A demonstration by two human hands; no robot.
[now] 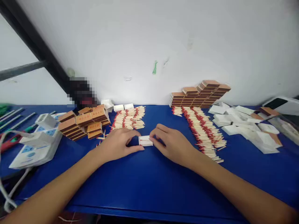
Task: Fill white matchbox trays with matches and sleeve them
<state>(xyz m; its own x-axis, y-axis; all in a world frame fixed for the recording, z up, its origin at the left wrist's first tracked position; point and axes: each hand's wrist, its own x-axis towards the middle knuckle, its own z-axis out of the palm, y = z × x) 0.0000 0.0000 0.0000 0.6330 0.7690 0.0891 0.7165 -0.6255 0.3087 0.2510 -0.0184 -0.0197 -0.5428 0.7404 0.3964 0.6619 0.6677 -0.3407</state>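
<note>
A small white matchbox tray (pixel 144 144) lies on the blue table in front of me, with a red-headed match (pixel 145 140) along it. My left hand (pixel 119 142) holds the tray's left end, index finger on the far corner and thumb on the near one. At the right end, my right hand (pixel 171 141) has thumb and index finger pinched together over the tray, at the plain end of the match. Its fingertips partly cover that end. Loose matches in rows (pixel 127 118) lie beyond my left hand, and longer rows of matches (pixel 201 130) lie beside my right wrist.
Brown matchboxes (pixel 85 119) are piled at left, and more matchboxes (pixel 198 95) are stacked against the wall. White trays (pixel 245 119) lie heaped at right. A white power strip (pixel 35 149) with plugs and cable occupies the left side. The table's front edge (pixel 149 214) is close.
</note>
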